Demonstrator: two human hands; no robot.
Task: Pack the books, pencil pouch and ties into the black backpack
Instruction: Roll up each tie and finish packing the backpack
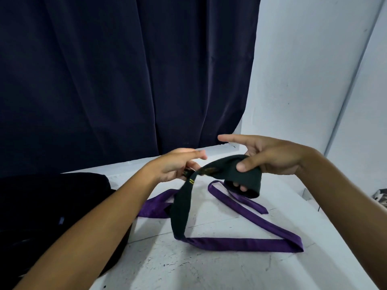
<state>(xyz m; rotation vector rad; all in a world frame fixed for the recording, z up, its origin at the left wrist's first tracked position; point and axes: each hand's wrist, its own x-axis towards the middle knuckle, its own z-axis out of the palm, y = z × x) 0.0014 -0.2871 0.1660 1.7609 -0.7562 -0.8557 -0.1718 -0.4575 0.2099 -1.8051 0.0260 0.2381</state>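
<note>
Item 1, dark green tie (184, 204): I have it lifted off the white table (209, 268), partly wound. My right hand (270, 160) grips the wound end, thumb pressed on top, lower fingers showing through the loop, index finger pointing straight out. My left hand (173, 166) pinches the band near its yellow stripes, the other fingers extended. The hands are apart, with the tie stretched between them; its free length hangs down to the table and crosses item 2.

Item 2, purple tie (240, 241): lies unrolled in loose bends on the table under and beside the green one. Neither hand touches it.

Item 3, black backpack (52, 206): at the table's left, under my left forearm. I cannot tell whether it is open or what it holds.

Items 4 and 5, books and pencil pouch: not in view; packed or elsewhere, I cannot say.

Status, by my reckoning: the green tie is mid-roll, not yet packed. The purple tie is to be rolled and packed after it. At least two items remain outside the bag.
</note>
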